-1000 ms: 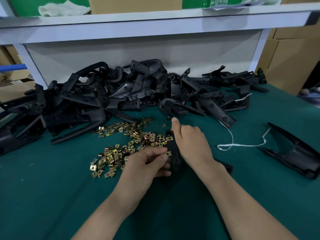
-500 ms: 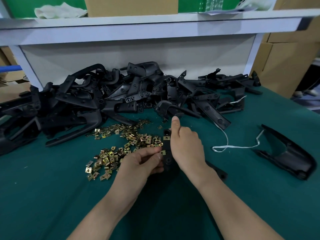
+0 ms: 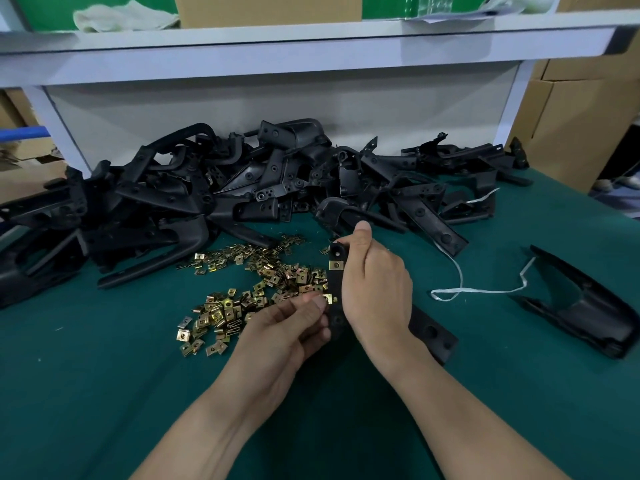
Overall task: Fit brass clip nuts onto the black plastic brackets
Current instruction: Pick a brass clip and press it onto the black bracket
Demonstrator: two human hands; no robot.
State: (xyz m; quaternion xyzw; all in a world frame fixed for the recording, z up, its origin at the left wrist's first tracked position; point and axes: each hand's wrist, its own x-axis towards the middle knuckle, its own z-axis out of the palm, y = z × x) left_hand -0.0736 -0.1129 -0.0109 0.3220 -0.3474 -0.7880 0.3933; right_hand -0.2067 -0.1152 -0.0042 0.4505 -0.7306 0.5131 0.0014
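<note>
My right hand (image 3: 375,289) grips a black plastic bracket (image 3: 335,289) held upright over the green table, thumb at its top end. One brass clip nut (image 3: 336,265) sits on the bracket's upper part. My left hand (image 3: 294,323) pinches a second brass clip nut (image 3: 327,299) against the bracket's left edge, lower down. A loose heap of brass clip nuts (image 3: 249,292) lies on the table just left of both hands. A big pile of black brackets (image 3: 242,195) fills the back of the table.
A single black bracket (image 3: 585,303) lies at the right, with a white string (image 3: 485,289) beside it. A white shelf (image 3: 311,43) overhangs the back. Cardboard boxes (image 3: 581,116) stand at the right. Green table (image 3: 104,393) surface extends to the front left.
My left hand has pushed the clip nut further onto the bracket's edge. The view has shifted slightly; both hands stay in the same place on the bracket.
</note>
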